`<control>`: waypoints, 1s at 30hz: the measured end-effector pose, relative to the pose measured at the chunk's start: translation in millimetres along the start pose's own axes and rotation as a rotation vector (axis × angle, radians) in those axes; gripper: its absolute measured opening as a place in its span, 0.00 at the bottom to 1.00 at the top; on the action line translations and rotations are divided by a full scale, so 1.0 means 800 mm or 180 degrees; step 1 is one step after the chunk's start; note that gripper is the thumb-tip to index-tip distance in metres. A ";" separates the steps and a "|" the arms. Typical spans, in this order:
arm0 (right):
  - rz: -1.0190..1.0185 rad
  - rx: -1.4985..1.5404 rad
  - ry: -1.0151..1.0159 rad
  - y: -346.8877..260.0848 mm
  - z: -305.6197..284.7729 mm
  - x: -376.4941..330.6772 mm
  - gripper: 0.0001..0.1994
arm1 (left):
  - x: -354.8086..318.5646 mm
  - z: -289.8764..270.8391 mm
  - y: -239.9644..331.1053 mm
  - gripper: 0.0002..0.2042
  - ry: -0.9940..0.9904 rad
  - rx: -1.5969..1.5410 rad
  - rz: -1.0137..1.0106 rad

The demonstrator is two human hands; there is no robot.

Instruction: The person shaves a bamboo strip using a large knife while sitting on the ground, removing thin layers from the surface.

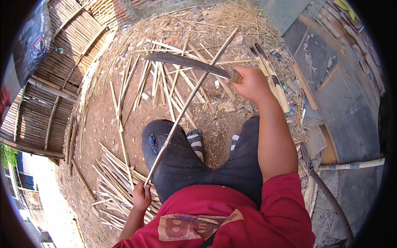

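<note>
My left hand [141,196] is closed round the near end of a long, thin bamboo strip [178,120]. The strip slants up and away to the right, passing over my left knee. My right hand [250,83] grips the wooden handle of a machete [186,62], out in front at the right. Its long, dark, curved blade points left and crosses the strip near its far part; whether the two touch I cannot tell. Split bamboo strips [165,89] lie scattered on the dirt beyond my knees. Another heap of strips [113,182] lies beside my left hand.
Woven bamboo panels [74,45] stand at the left. Large grey boards [343,103] lean along the right, with a dark curved bar [331,198] near my right side. Dry straw [244,18] covers the far ground. Wider bamboo pieces [275,84] lie past my right hand.
</note>
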State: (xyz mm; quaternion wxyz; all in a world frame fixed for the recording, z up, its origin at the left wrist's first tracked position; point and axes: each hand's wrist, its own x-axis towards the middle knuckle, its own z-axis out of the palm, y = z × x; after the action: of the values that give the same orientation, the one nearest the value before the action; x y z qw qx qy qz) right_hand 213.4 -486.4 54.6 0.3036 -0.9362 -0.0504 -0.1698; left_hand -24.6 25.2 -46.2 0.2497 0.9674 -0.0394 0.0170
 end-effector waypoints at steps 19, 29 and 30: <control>-0.1166 -0.0223 -0.0540 -0.060 0.024 -0.015 0.17 | 0.052 -0.036 0.076 0.11 -0.0009 0.0228 -0.0179; -0.0931 0.0202 0.0026 -0.044 0.025 -0.010 0.13 | 0.123 -0.021 0.141 0.13 0.0149 -0.0048 -0.0014; -0.1071 0.0129 -0.0073 -0.048 0.029 -0.013 0.12 | 0.131 -0.018 0.149 0.13 0.0146 -0.0041 0.0047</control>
State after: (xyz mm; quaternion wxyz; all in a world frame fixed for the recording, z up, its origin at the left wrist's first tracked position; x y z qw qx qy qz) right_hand 202.4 -441.6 54.4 0.2891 -0.9101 -0.2134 -0.2064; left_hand 69.9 -78.9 29.2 0.2566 0.9648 -0.0410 0.0407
